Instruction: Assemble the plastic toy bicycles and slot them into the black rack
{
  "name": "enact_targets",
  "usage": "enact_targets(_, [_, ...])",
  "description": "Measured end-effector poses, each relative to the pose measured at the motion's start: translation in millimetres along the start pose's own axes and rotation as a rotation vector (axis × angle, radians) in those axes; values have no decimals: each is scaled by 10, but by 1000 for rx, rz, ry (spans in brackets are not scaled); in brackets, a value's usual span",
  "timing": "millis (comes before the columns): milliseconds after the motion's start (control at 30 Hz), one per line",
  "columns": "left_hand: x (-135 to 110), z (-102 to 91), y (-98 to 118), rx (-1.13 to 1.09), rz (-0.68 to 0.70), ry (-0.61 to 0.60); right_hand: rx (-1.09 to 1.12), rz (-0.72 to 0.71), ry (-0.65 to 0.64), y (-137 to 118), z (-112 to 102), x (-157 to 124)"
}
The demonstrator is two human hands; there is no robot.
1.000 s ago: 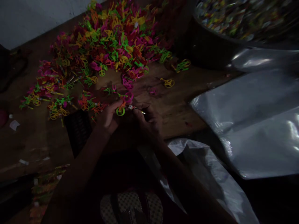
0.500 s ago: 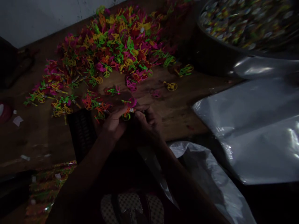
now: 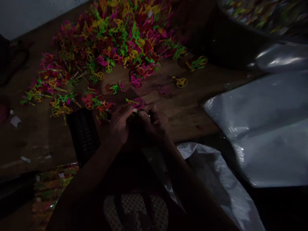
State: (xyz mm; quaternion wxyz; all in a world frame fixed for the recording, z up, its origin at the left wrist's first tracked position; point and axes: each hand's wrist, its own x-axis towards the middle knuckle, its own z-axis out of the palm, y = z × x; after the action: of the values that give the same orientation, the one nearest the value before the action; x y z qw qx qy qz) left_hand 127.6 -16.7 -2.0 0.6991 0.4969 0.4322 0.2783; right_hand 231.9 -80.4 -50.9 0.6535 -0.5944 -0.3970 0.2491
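A small toy piece (image 3: 135, 110) is being pinched between the two hands, just above the near edge of the counter (image 3: 192, 106). The left hand (image 3: 119, 126) is being held on the left of the piece, and the right hand (image 3: 154, 122) on its right, so the piece is lying in the gap where the fingertips are meeting. Both hands are equally near to it. The piece is mostly hidden and dark, so its long way cannot be told for sure; a thin bright bit is pointing out to the right, across the right fingers.

The left grip is being kept closed on the piece, thumb against finger. The right grip is being kept closed on the thin end of it too. Both wrists are being bent up from the near edge, with the arms coming in low like a V.

A pink wheel toy (image 3: 139, 102) is lying on the counter just past the fingertips. A big heap of bright toys (image 3: 120, 38) is being kept at the far edge. Shiny plastic bags (image 3: 264, 128) are lying at the right edge.
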Motion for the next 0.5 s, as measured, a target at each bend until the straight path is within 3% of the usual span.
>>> enact_targets(267, [26,18,-79,-5,113,19,-93,20,107,-92,158,-92])
enact_targets(400, [11,-215,20,69,146,78,-104,16,-33,-137,114,-85])
enact_targets(500, [5,-445,242,390,304,223,-176,-36,-84,-149,-22,-57])
